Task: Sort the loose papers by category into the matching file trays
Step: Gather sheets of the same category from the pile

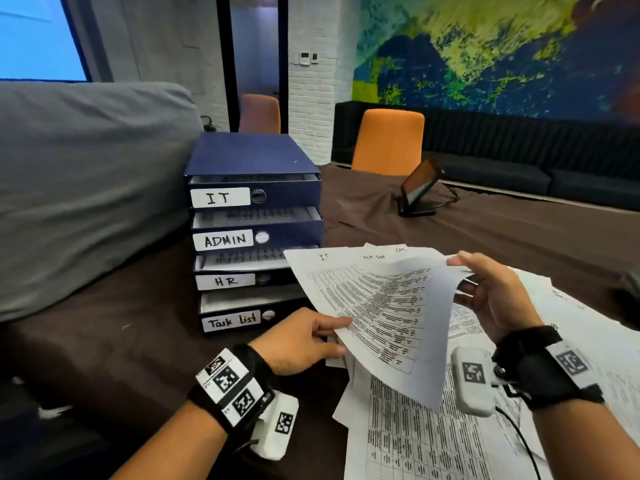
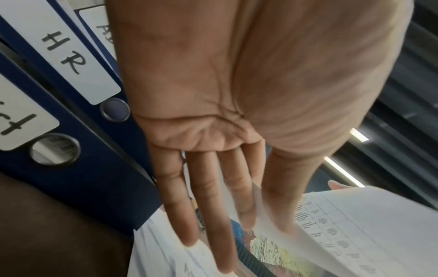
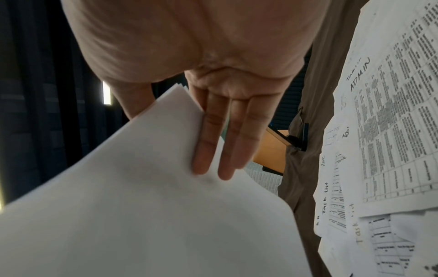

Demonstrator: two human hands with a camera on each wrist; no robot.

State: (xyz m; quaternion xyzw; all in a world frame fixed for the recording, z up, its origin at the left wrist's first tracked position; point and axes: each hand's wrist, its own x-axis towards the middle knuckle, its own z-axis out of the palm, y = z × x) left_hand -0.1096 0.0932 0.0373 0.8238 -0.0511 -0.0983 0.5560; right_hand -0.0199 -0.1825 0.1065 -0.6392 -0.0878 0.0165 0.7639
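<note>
Over brown cloth (image 1: 138, 327), both hands' fingers (image 1: 337, 322) pinch thin, curling printed sheets (image 1: 384, 306).

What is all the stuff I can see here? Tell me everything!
File trays: four, dark blue, stacked on the table, labelled IT, ADMIN, HR, Task list.
Held papers: a few, white with printed tables, fanned between both hands.
Loose papers: many, white, spread on the table at right.
Tablecloth: one, dark brown.
Tablet on stand: one, black, far side of table.
Chairs: two, orange, behind table.
Cushion: one, grey, left.
Mural: one, blue, green and yellow, back wall.
Left hand: pinches papers' left edge.
Right hand: pinches papers' right edge.
</note>
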